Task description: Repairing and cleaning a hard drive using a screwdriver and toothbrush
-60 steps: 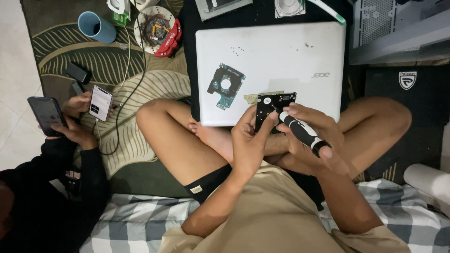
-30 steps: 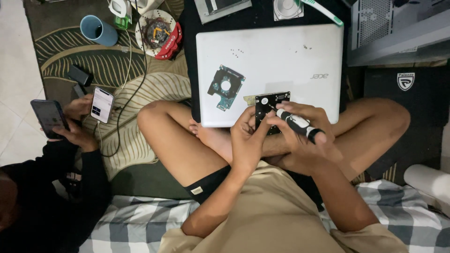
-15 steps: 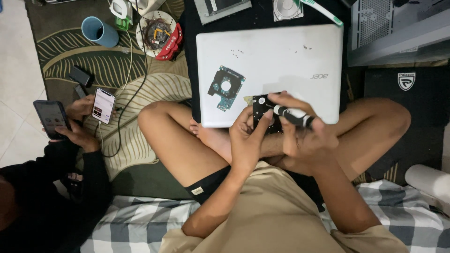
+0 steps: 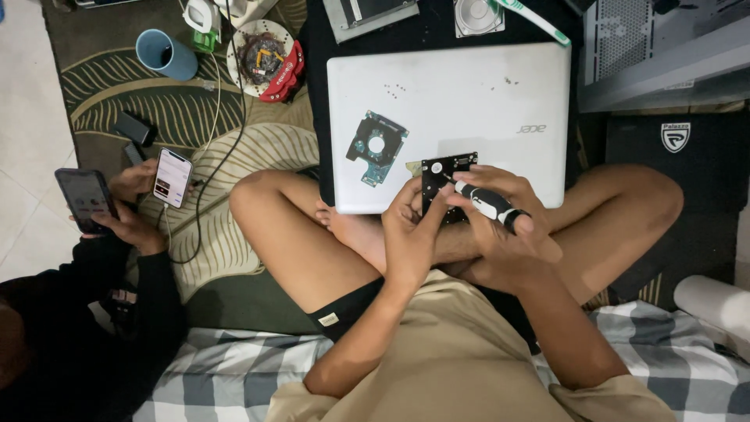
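Black drive body [image 4: 442, 181] sits upright on edge at the near rim of the closed white laptop [image 4: 469, 101], which serves as my bench across my crossed legs. Left hand [image 4: 412, 234] is closed around the drive's lower left side, steadying it. Right hand [image 4: 508, 227] is wrapped around the black-and-white screwdriver [image 4: 488, 205], tip laid against the drive's upper face. Step in hand, as I judge it: working a screw on the drive. The blue-green circuit board [image 4: 376, 147] lies flat on the laptop lid, just left of the drive, apart from it. Tiny screws [image 4: 395, 90] lie scattered further up the lid. Next move calls for keeping the tip seated square and the drive from tipping.

Beside me, another person's hands hold two phones [image 4: 173, 177].
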